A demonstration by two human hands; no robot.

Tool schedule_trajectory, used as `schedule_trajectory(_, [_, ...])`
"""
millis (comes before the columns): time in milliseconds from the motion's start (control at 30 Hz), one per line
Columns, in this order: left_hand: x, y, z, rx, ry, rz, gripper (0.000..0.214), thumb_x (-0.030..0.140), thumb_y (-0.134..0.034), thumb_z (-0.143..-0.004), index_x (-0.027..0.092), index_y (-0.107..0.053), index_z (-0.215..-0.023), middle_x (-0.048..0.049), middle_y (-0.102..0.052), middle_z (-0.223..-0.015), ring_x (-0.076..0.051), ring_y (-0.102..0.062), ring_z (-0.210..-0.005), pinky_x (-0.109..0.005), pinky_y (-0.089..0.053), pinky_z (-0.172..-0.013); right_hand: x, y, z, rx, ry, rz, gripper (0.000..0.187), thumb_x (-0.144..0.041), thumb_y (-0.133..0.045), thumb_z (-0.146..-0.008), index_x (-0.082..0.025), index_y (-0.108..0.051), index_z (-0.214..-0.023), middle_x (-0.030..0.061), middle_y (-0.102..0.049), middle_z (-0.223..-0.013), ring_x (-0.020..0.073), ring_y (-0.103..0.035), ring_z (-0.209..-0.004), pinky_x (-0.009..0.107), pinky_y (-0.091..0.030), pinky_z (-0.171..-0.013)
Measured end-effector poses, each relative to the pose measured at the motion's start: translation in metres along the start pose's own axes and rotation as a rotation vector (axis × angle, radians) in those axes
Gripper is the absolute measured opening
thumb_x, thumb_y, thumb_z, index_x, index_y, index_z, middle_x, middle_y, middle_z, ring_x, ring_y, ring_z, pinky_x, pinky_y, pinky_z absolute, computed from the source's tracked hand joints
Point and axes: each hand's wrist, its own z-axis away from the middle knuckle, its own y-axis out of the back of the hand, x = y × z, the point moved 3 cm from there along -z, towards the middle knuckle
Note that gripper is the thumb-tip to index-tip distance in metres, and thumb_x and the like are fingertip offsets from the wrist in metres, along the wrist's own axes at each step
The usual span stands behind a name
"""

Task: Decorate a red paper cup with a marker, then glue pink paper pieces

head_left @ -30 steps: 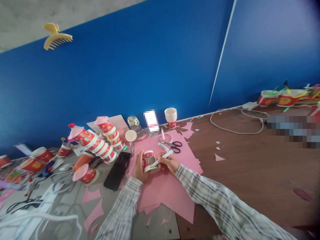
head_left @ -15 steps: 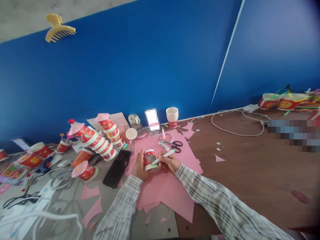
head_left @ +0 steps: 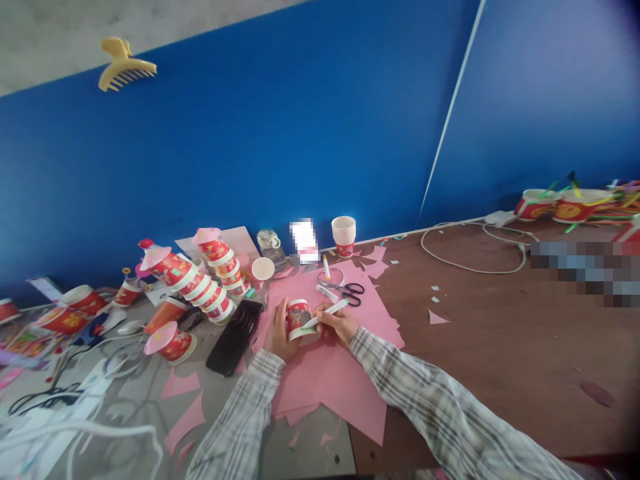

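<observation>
Red cup point(head_left: 299, 312) rests in left grip point(head_left: 281, 338); far-right cups point(head_left: 576, 211) hold coloured sticks point(head_left: 601, 199).

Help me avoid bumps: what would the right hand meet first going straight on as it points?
Likely the red cup in the left hand; the marker seems to touch it, though depth is unclear.

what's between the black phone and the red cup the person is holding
In the head view, the left hand lies between the black phone and the red cup, with some pink paper showing between hand and phone.
</observation>
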Motion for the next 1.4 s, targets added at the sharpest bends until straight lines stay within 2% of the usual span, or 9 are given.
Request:
schedule_trajectory(167, [0.001,0.0,-0.001,0.002,-0.024,-0.017,0.078,0.043,-0.055,-0.068,0.016,-0.018,-0.132,-0.018,-0.044,-0.121,-0.03,-0.047,-0.11,-0.044,-0.048,-0.085,0.002,0.004,0.0,0.069,0.008,-0.032,0.032,-0.043,-0.07,-0.057,-0.016,-0.059,-0.068,-0.0025,-0.057,-0.043,0.0065,-0.041,-0.032,0.017,-0.028,-0.033])
schedule_trajectory(400, [0.004,-0.001,-0.003,0.003,-0.039,-0.007,0.077,0.041,-0.053,-0.069,0.018,-0.017,-0.132,-0.017,-0.045,-0.119,-0.03,-0.048,-0.108,-0.044,-0.049,-0.083,0.001,0.005,0.0,0.071,0.004,-0.011,0.032,-0.043,-0.069,-0.056,-0.015,-0.058,-0.065,-0.002,-0.056,-0.042,0.007,-0.042,-0.032,0.017,-0.03,-0.033])
schedule_trajectory(600, [0.004,-0.001,-0.002,-0.009,-0.005,-0.017,0.079,0.039,-0.055,-0.067,0.019,-0.016,-0.132,-0.0175,-0.045,-0.121,-0.031,-0.048,-0.109,-0.045,-0.049,-0.083,-0.002,0.007,0.002,0.061,0.017,0.062,0.031,-0.046,-0.067,-0.057,-0.017,-0.058,-0.064,-0.0018,-0.056,-0.042,0.0084,-0.042,-0.034,0.019,-0.031,-0.035])
schedule_trajectory(767, [0.004,-0.001,-0.001,0.0,-0.018,-0.044,0.082,0.038,-0.057,-0.065,0.022,-0.014,-0.133,-0.0166,-0.045,-0.123,-0.033,-0.048,-0.11,-0.048,-0.048,-0.085,-0.007,0.011,0.0,0.119,0.072,0.14,0.029,-0.047,-0.066,-0.057,-0.019,-0.058,-0.063,-0.0013,-0.056,-0.043,0.0105,-0.045,-0.037,0.022,-0.034,-0.04])
schedule_trajectory(900, [0.002,-0.001,-0.001,-0.032,0.021,-0.035,0.085,0.036,-0.059,-0.063,0.022,-0.012,-0.133,-0.0162,-0.046,-0.122,-0.033,-0.047,-0.111,-0.048,-0.048,-0.085,-0.006,0.008,0.001,0.035,0.009,0.155,0.026,-0.044,-0.064,-0.058,-0.019,-0.058,-0.062,-0.0007,-0.056,-0.042,0.0104,-0.045,-0.036,0.022,-0.033,-0.039])
schedule_trajectory(1033, [0.002,-0.001,-0.001,-0.003,-0.004,-0.038,0.083,0.037,-0.059,-0.064,0.022,-0.014,-0.133,-0.0157,-0.045,-0.123,-0.032,-0.048,-0.11,-0.045,-0.049,-0.083,-0.006,0.008,0.002,0.073,0.023,0.143,0.029,-0.046,-0.065,-0.056,-0.019,-0.059,-0.064,-0.0009,-0.057,-0.043,0.0094,-0.043,-0.036,0.021,-0.03,-0.038])
schedule_trajectory(1167, [0.003,-0.002,0.0,0.001,0.001,-0.041,0.081,0.037,-0.058,-0.065,0.021,-0.015,-0.133,-0.016,-0.046,-0.123,-0.031,-0.048,-0.109,-0.044,-0.048,-0.084,-0.005,0.006,0.002,0.015,-0.014,0.146,0.031,-0.047,-0.065,-0.057,-0.018,-0.058,-0.063,-0.0009,-0.056,-0.042,0.0097,-0.043,-0.036,0.021,-0.03,-0.037])
schedule_trajectory(1300, [0.005,-0.001,-0.001,-0.016,0.028,-0.03,0.083,0.038,-0.059,-0.064,0.021,-0.015,-0.133,-0.0159,-0.045,-0.123,-0.031,-0.047,-0.11,-0.045,-0.048,-0.085,-0.008,0.007,0.001,0.074,0.037,0.172,0.031,-0.048,-0.064,-0.058,-0.019,-0.058,-0.066,-0.0009,-0.057,-0.044,0.0096,-0.042,-0.036,0.021,-0.03,-0.037])
schedule_trajectory(1400, [0.006,-0.001,-0.002,-0.039,0.039,-0.016,0.084,0.041,-0.059,-0.064,0.022,-0.014,-0.133,-0.016,-0.045,-0.122,-0.032,-0.047,-0.111,-0.046,-0.047,-0.086,-0.008,0.004,0.002,0.027,0.008,0.206,0.03,-0.048,-0.064,-0.058,-0.02,-0.06,-0.065,-0.0008,-0.058,-0.044,0.0103,-0.044,-0.037,0.022,-0.032,-0.038])
